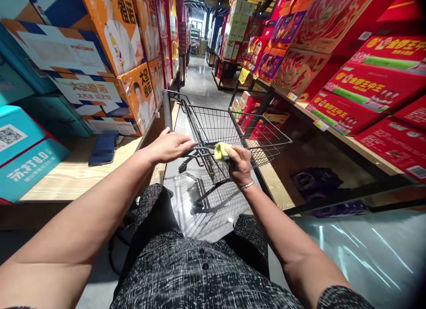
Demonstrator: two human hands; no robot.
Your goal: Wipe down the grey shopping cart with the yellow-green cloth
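Left hand loosely spread, right hand clutching a yellow cloth, seemingly against the cart, which lopsided pressure could swing into the orange boxes.

Left shelf: pale wood, visible grain; teal box, dark blue item lying flat, stacked orange-and-white boxes. Right shelf: wood, stacked red boxes. Floor: grey, glossy; shopping cart upright between shelves.
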